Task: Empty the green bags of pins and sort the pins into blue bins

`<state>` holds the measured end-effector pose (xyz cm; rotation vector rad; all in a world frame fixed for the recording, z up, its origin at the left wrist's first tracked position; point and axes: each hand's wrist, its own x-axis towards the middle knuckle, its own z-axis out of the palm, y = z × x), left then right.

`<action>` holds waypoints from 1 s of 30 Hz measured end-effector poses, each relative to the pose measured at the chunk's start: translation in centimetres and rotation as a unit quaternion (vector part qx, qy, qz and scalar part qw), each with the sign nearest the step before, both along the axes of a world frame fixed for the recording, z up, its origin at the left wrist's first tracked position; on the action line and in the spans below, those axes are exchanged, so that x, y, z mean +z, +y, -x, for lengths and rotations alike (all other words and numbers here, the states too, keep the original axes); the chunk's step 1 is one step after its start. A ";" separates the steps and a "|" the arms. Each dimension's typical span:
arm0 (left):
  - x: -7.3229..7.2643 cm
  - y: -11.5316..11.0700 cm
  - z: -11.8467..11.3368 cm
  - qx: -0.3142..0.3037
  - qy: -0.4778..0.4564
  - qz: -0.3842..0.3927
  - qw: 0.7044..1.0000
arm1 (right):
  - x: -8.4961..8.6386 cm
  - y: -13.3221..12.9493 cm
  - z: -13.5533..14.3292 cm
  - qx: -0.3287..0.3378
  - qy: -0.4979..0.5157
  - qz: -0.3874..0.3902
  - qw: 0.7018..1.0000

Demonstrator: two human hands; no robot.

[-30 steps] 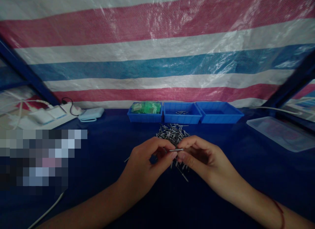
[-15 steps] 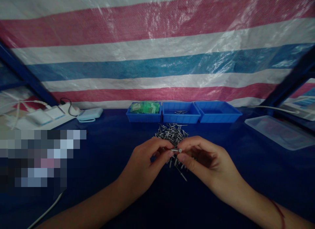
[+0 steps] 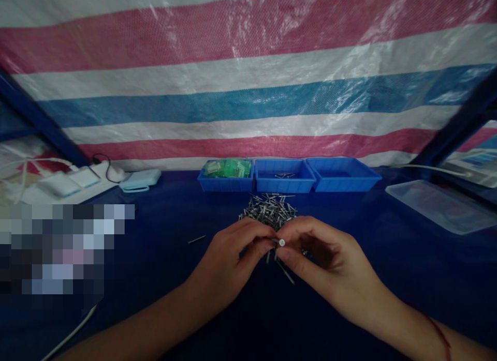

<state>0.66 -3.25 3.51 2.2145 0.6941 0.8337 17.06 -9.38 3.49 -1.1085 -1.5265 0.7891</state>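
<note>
My left hand (image 3: 229,250) pinches a metal pin (image 3: 281,242) by its shank; my right hand (image 3: 332,250) frames its head, can't tell if touching. Pin pile (image 3: 267,208) just beyond my hands. Thin shank, fingertip-only hold: could slip, get lost there.

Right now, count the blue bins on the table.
3, in a row beyond the metal pieces: left bin, middle bin, right bin. The pixelated patch could hide more.

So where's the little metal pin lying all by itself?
In the head view, the lone pin lies on the blue table, left of the pile of pins, near the back of the left hand.
</note>
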 end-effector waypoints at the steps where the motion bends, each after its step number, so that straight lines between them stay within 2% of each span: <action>1: -0.1 0.0 0.0 -0.004 0.002 -0.001 1.000 | 0.0 0.0 0.0 -0.001 -0.007 -0.003 1.000; 4: 0.0 0.1 0.0 -0.023 0.034 -0.019 0.999 | 0.0 0.0 -0.3 -0.011 -0.059 -0.025 0.998; 6: 0.3 0.4 0.1 -0.019 0.076 -0.058 0.995 | 0.3 0.5 -0.8 -0.032 -0.104 -0.049 0.993; 9: 1.2 1.6 0.9 0.024 0.170 -0.141 0.975 | 1.1 2.6 -2.1 -0.111 -0.134 -0.103 0.979; 12: 1.8 3.6 2.7 0.075 0.268 -0.192 0.941 | 2.0 6.2 -4.0 -0.208 -0.156 -0.153 0.953; 15: 1.6 5.7 4.7 0.082 0.341 -0.188 0.917 | 2.3 9.9 -5.8 -0.272 -0.253 -0.153 0.916; 18: 0.8 7.0 6.2 0.049 0.377 -0.140 0.914 | 1.6 12.0 -6.7 -0.270 -0.331 -0.130 0.895; 22: 0.2 7.9 6.6 0.039 0.383 -0.099 0.918 | 0.7 10.8 -5.4 -0.233 -0.357 -0.134 0.895; 30: 0.2 8.0 6.2 0.028 0.369 -0.091 0.924 | 0.4 3.8 -1.3 -0.083 -0.332 -0.109 0.933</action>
